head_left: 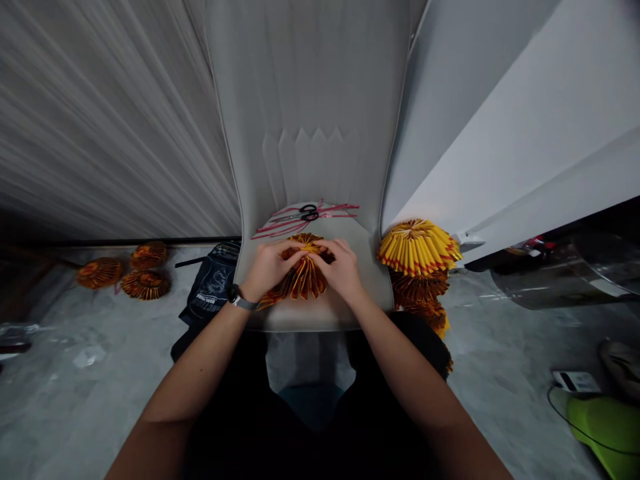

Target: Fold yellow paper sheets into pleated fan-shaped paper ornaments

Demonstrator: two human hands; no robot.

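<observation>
On the seat of a pale padded chair (315, 321), a pleated gold-and-orange paper rosette (306, 280) is fanned out between my hands. My left hand (273, 263), with a dark watch on its wrist, grips the rosette's upper left, thumb at the centre. Opposite it, my right hand (340, 267) pinches the upper right, its thumb close to the left one. The fingers partly cover the folds. Just behind the rosette lie black-handled scissors (309, 213) on red string strips (273, 230).
Yellow and orange pleated paper pieces (417, 247) are stacked right of the chair. Several smaller rosettes (145, 283) sit on the floor at left, near a dark printed bag (213, 283). A power strip (575, 381) and a green object (605, 427) lie at right.
</observation>
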